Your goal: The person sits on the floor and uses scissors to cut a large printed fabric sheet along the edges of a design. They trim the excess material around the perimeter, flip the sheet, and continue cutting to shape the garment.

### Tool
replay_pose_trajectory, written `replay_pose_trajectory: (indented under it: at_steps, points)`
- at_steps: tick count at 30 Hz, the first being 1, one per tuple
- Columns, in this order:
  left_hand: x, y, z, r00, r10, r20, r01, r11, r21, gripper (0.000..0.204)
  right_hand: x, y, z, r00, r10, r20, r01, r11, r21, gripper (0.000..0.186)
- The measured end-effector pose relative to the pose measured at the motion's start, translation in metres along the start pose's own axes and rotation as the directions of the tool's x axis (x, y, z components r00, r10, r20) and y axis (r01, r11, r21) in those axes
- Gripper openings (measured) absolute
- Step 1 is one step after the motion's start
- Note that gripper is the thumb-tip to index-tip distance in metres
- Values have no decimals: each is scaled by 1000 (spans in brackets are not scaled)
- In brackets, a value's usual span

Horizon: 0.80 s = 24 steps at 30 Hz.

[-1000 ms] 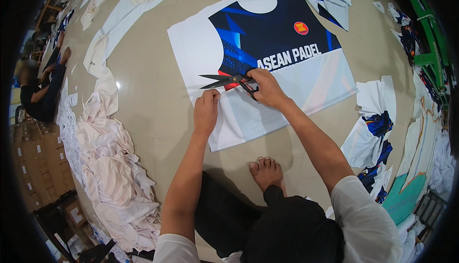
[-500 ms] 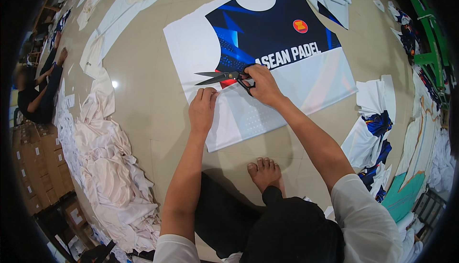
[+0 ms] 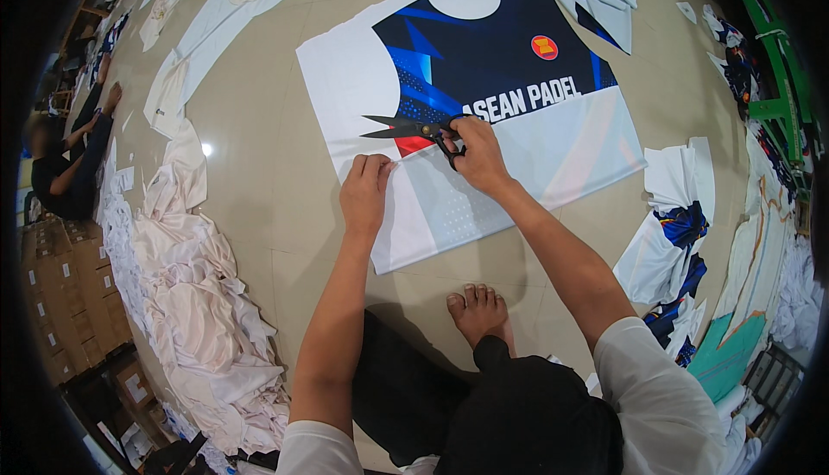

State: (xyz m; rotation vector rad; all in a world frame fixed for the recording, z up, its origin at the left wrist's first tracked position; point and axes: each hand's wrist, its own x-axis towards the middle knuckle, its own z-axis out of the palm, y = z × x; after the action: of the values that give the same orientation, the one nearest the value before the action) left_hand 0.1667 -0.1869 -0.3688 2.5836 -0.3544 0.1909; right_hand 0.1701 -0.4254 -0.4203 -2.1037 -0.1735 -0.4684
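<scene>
Printed cloth (image 3: 484,56) is flat on the floor (image 3: 276,190), mid-floor, right in front of the worker's bare foot (image 3: 479,311). White margin, dark blue shirt front on it, round neckline toward the floor's far edge. Near part is doubled back as a pale flap (image 3: 535,160), reverse side up, covering the lower print. Probably folded so that line sits within arm's reach.

Left hand (image 3: 364,199): thumb and forefinger pressed together, looks like they pinch the flap's free edge near its left end. Reads as keeping that edge taut and in place.

Right hand (image 3: 477,154): fingers curled round the handles of the black scissors (image 3: 429,131). Can't tell which fingers are in the loops. Blades spread, tips to the left, over the red patch and white margin, just beyond the left hand. Can't tell if they touch cloth. Held low and flat, likely to stay close to the fabric.

Rest: heap of cream cloth (image 3: 194,302) down the floor's left side, blue-and-white pieces (image 3: 665,250) on its right side. Both are well apart from the printed cloth, presumably for elbow room. Cardboard boxes (image 3: 69,294) stacked by the floor's left edge, green frame (image 3: 777,121) by its right edge.
</scene>
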Motion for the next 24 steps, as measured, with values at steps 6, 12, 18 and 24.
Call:
replay_pose_trajectory:
  at_steps: [6,12,18,24]
  points:
    - [2,-5,3,992,104,-69,-98,991,88,11,1,-7,0,999,-23,-30,22,1000,-13,25]
    - [3,-6,7,988,129,-87,-121,989,84,11,1,-6,-3,999,5,-41,-6,1000,-13,24]
    - [2,-5,6,988,109,-110,-92,984,151,17,-7,-16,-7,993,61,-104,-68,995,-69,35]
    - [-34,25,9,996,78,-29,-73,987,140,29,-29,-49,3,997,71,-40,-72,997,-9,37]
